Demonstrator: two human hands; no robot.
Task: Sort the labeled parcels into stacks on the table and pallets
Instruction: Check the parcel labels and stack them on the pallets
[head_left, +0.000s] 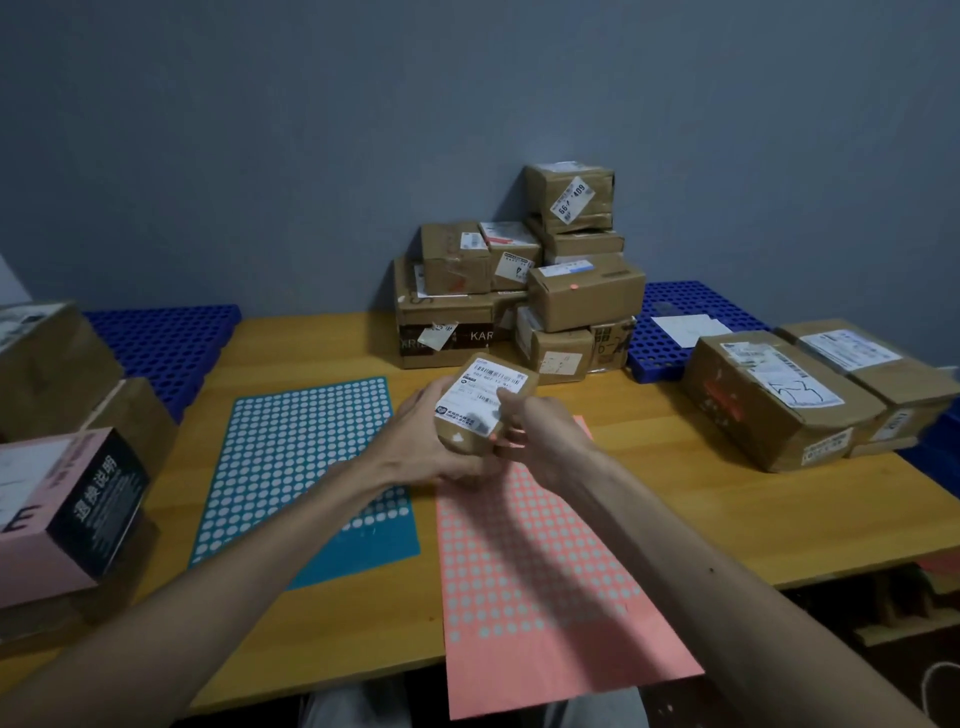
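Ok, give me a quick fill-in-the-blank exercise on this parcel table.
1. The left hand and right hand grip a small parcel bearing a ____ label.
2. The teal dotted sheet lies to the ____ of the pink dotted sheet.
3. The perforated pallet is coloured ____.
Missing words: white; left; blue.

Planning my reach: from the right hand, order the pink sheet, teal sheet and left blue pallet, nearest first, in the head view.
1. Pink sheet, directly beneath the right hand, which holds the parcel.
2. Teal sheet, farther to the left.
3. Left blue pallet, far back left.
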